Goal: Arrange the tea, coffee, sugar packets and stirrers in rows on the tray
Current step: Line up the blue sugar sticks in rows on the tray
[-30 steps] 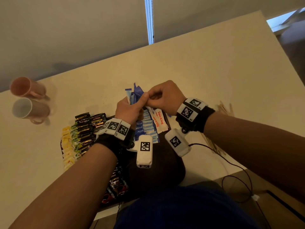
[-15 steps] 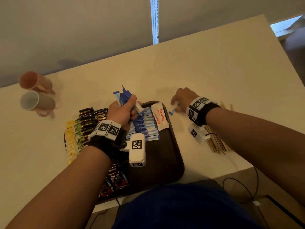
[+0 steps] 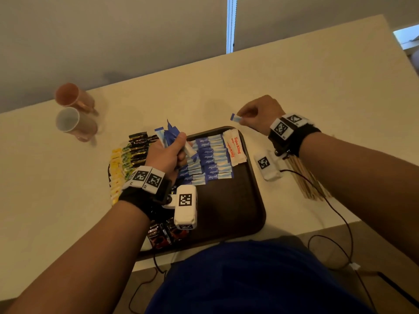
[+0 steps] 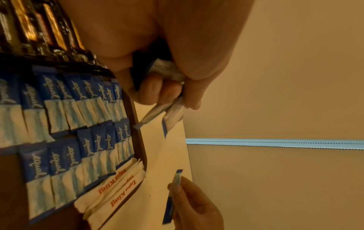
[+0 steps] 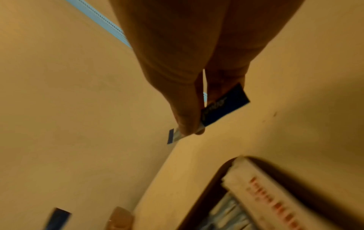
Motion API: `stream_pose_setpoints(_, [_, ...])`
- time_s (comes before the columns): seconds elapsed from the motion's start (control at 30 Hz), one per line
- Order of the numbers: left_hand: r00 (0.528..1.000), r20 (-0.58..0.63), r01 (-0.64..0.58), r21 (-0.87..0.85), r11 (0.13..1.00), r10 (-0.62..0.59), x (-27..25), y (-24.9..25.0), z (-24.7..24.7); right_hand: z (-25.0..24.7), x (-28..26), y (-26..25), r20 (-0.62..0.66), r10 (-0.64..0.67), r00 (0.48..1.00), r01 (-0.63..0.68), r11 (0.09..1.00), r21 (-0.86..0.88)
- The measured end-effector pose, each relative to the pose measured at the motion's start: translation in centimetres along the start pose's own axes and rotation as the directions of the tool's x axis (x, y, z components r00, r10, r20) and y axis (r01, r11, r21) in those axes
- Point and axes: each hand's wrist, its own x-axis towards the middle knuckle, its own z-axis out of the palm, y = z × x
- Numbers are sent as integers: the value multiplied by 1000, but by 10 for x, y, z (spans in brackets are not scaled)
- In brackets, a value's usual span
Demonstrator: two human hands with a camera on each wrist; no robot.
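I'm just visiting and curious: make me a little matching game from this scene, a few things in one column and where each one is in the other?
Things:
1. single blue packet
2. bunch of blue packets
3. wooden stirrers
4. two mugs

Places:
A. lying on the table, right of the tray
B. gripped in the left hand
C. on their sides, far left
D. pinched by the right hand

Pairs: 1-D, 2-B, 3-A, 4-C

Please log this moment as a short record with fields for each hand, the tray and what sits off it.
left hand: grips a bunch of blue packets above the tray
right hand: pinches one blue packet over the table, beyond the tray
tray: yellow, black and blue packets in rows, white packets at far right
off tray: stirrers at right; two mugs at far left
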Motion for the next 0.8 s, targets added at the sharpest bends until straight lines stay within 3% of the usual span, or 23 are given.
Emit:
stream_pose_setpoints(0.1, [999,15,-30,26,999,30,-8,2,-9,9,-15,-25,44,-36,998,32,995,95])
stream_pose_setpoints(0.3, [998,61,-36,66,997,32,-16,3,-32,40,-40,-44,11,-71,997,68,983,169])
stream_pose_setpoints(0.47, [995,86,-56,39,998,53,-15,-1,-52,68,-58,-37,91,37,995,-58,971,233])
stream_pose_setpoints(0.63, [994,83,-74,35,997,71,-15,-5,-69,94,-66,-40,86,100,991,-113,980,165])
stream_pose_setpoints(0.8, [994,74,-89,39,995,86,-17,-5,-80,110,-57,-42,51,159,986,-154,984,-92])
